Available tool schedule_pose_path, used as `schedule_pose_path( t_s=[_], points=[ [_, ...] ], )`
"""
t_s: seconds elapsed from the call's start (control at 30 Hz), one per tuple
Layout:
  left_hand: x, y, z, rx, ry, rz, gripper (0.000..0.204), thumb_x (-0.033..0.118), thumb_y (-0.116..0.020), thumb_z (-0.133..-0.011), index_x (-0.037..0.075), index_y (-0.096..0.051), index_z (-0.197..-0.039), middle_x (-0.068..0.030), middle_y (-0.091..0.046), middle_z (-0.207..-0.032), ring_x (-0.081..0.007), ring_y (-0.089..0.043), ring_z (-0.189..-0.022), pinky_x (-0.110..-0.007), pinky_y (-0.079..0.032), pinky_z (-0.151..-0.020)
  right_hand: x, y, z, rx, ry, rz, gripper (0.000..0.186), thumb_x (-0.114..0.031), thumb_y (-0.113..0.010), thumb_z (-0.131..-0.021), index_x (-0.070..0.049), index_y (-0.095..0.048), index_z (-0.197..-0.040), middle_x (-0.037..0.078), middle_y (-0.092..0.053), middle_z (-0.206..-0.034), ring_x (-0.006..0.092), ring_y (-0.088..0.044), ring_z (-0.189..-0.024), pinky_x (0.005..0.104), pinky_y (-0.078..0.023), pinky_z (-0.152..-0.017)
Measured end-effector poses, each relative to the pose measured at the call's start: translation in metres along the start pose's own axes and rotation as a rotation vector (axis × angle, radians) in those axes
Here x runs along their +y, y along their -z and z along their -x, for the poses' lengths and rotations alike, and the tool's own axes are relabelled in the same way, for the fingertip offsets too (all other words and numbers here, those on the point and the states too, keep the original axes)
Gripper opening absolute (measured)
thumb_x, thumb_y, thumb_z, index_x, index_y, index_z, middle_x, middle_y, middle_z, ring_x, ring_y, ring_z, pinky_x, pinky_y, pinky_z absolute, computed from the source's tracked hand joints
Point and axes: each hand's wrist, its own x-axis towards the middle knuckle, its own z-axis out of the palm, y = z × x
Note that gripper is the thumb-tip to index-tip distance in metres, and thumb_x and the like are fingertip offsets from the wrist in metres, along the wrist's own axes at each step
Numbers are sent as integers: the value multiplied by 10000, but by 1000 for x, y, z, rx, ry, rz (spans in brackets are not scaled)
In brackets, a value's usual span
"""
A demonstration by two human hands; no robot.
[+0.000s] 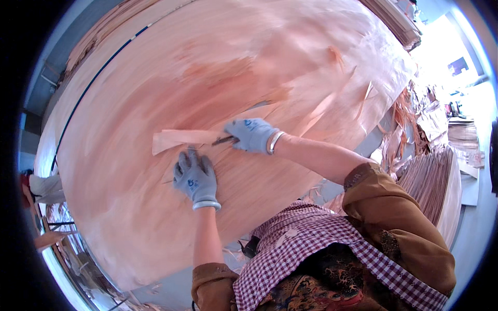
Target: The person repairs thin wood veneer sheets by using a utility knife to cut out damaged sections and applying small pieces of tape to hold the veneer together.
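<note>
A large, pale pinkish sheet of wood veneer (129,223) lies spread out in front of me. My left hand (195,177), in a light blue-grey glove, presses on it with the fingers apart and holds nothing. Just beyond those fingertips rests a loose pale veneer strip (174,139). Gloved the same way, my right hand (252,135) is closed round a small dark knife (223,140). The knife points left, at the right end of the strip. A torn gap (259,104) shows in the sheet beyond the right hand.
A long dark-blue and white rod or cord (93,83) runs along the sheet's far left. Loose slivers (324,110) lie on the veneer to the right. Torn scraps (404,124) and a stack of veneer (428,181) stand past its right edge. More stacked sheets (391,20) are at the far right.
</note>
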Motion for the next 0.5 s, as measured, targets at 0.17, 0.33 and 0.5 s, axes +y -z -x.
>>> schedule_pose_path(
  t_s=[0.17, 0.33, 0.5],
  points=[
    [-4, 8, -6, -74, -4, 47, 403, 392, -538, -855, 187, -602, -1196, -105, -546, -1244, -338, -507, -1086, -485, -403, -871, 22, 35, 36, -42, 103, 66, 214, -173, -548, -796, -52, -601, -964, 160, -628, -953, 339, -611, -916, 424, -488, -772],
    [3, 27, -13, -117, 59, 21, 383, 406, -522, -869, 223, -604, -1196, -74, -565, -1236, -298, -528, -1099, -462, -413, -898, 167, 122, 102, 216, -13, 344, 200, -113, -520, -802, -82, -615, -975, 128, -623, -987, 340, -600, -918, 421, -480, -794],
    [-2, 33, -20, -180, 26, -26, 391, 405, -513, -876, 235, -588, -1220, -45, -553, -1247, -296, -523, -1104, -468, -402, -896, 302, 268, 195, 284, -668, 758, 388, -109, -445, -859, -81, -551, -1231, 143, -578, -1210, 291, -534, -1144, 381, -388, -1003]
  ],
)
